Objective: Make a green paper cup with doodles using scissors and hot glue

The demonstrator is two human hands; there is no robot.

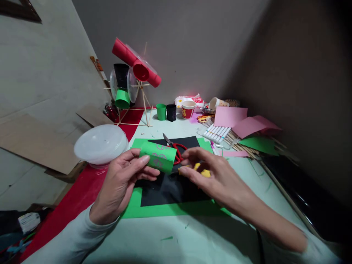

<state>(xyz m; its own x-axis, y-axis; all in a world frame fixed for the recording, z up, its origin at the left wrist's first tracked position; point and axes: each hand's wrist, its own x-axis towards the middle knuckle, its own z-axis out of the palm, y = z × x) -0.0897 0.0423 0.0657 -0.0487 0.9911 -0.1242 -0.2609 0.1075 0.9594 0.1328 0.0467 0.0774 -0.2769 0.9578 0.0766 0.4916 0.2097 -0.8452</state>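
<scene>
My left hand [121, 179] grips a green paper roll [158, 157] with pink markings, holding it on its side above a black sheet [170, 189] that lies on a green sheet [165, 209]. My right hand [217, 176] reaches in from the right with its fingers close together by the roll's right end, over something yellow [205, 172] that I cannot make out. Red-handled scissors [176, 146] lie just behind the roll on the black sheet.
A white lidded bowl [100, 143] sits at the left on red paper [79, 190]. A stick stand with red tubes and cups [134, 79] rises at the back. Green, black and red cups [172, 112], markers [217, 132], pink papers [239, 121] and wooden sticks crowd the back right.
</scene>
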